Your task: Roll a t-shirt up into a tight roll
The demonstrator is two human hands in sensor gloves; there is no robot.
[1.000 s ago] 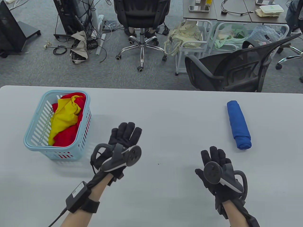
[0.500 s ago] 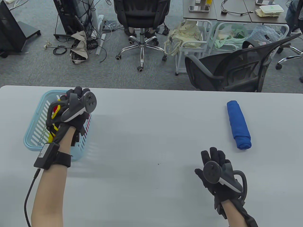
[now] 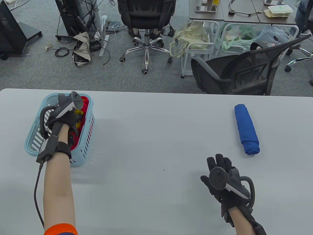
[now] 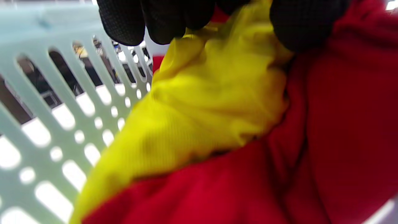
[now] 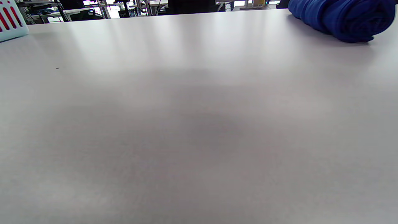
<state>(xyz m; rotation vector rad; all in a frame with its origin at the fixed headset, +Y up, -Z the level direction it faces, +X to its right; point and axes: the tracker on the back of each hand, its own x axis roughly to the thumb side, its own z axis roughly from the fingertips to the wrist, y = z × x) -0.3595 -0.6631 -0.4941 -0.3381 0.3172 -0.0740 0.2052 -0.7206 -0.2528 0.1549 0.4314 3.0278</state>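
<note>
My left hand (image 3: 64,117) reaches down into the light blue basket (image 3: 33,137) at the table's left. In the left wrist view its fingertips (image 4: 161,21) pinch a fold of the yellow t-shirt (image 4: 199,102), which lies on a red garment (image 4: 342,124). In the table view only a bit of the yellow t-shirt (image 3: 78,112) and the red garment (image 3: 84,102) shows past the hand. My right hand (image 3: 220,171) rests open and empty on the table at the lower right. A rolled blue t-shirt (image 3: 245,128) lies beyond it, and shows in the right wrist view (image 5: 342,18).
The grey table (image 3: 156,137) spans the view. Behind its far edge stand a mesh chair (image 3: 244,71), an office chair (image 3: 146,24) and a white cart (image 3: 195,46).
My left hand moved from the table's middle left up into the basket and sank onto the yellow shirt. My right hand stayed in place.
</note>
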